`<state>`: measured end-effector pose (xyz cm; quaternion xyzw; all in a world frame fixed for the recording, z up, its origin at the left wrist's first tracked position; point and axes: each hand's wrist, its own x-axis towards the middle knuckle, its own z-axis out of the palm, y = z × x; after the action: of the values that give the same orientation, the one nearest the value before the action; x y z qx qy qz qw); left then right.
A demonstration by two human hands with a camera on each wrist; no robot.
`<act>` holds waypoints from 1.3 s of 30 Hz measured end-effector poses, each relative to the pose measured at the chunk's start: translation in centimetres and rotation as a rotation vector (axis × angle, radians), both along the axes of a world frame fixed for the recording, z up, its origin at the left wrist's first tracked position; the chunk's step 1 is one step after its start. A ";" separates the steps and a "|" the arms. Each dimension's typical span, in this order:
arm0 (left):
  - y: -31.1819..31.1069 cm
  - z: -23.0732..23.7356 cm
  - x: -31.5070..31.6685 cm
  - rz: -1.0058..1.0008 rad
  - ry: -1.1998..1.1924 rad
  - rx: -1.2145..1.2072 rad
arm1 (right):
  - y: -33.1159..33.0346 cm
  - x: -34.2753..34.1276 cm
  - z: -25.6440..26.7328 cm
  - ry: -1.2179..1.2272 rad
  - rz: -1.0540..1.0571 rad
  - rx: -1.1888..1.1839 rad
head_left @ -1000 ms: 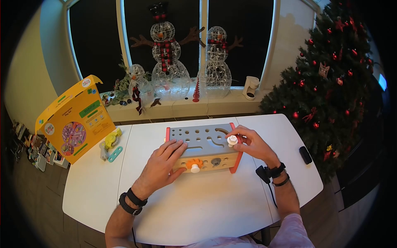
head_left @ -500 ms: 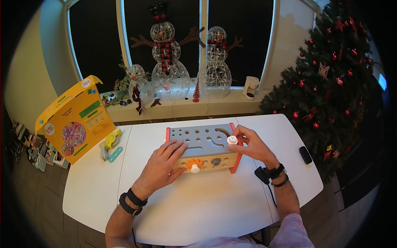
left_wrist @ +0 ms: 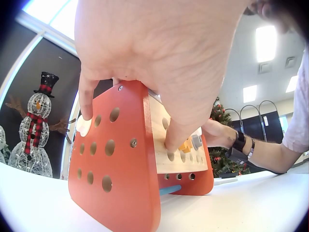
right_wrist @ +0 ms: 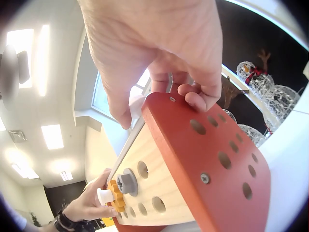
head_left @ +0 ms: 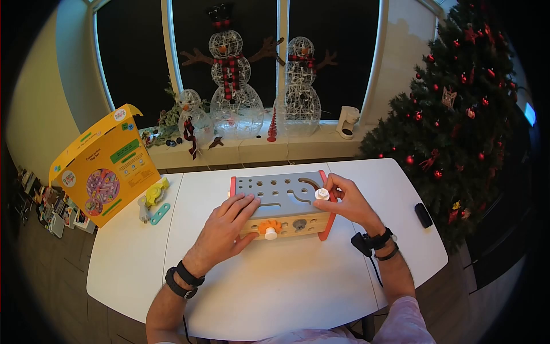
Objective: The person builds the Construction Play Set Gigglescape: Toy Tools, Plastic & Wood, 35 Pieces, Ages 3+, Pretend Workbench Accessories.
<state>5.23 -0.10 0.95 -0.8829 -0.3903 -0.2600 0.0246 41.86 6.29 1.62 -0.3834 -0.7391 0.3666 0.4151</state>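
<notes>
A toy workbench with a grey top, wooden front and red end panels stands on the white table. My left hand grips its left end, fingers over the top and thumb on the front. At the top's right corner, my right hand pinches a white plastic screw between thumb and index finger. An orange gear with a white screw and a grey nut sit on the front panel. In the right wrist view, the other right fingers curl over the red end panel.
A yellow toy box stands at the table's left. Beside it lie a yellow toy piece and a teal strip with holes. A black object lies near the right edge. Behind are wire snowmen and a decorated tree.
My right index finger has drawn back slightly to the right around the white screw. The left hand and the workbench have stayed in place.
</notes>
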 end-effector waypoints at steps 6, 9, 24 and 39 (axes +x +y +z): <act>0.0 -0.1 0.0 0.003 0.001 0.004 | 0.1 -0.1 -0.2 0.011 -0.010 0.027; 0.0 0.0 0.0 0.002 0.000 0.006 | 0.3 0.0 -0.3 0.011 -0.010 0.016; -0.1 3.3 -3.0 -0.074 -0.171 0.046 | -1.4 0.9 1.5 -0.137 -0.034 -0.010; 6.4 -4.6 -27.1 1.219 0.083 -0.299 | -6.2 9.0 1.7 -0.276 -0.189 -0.082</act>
<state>-21.83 6.33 -3.64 -0.5049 -0.8544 -0.1071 0.0599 50.84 0.13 3.28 -0.5144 -0.7342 0.2998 0.3262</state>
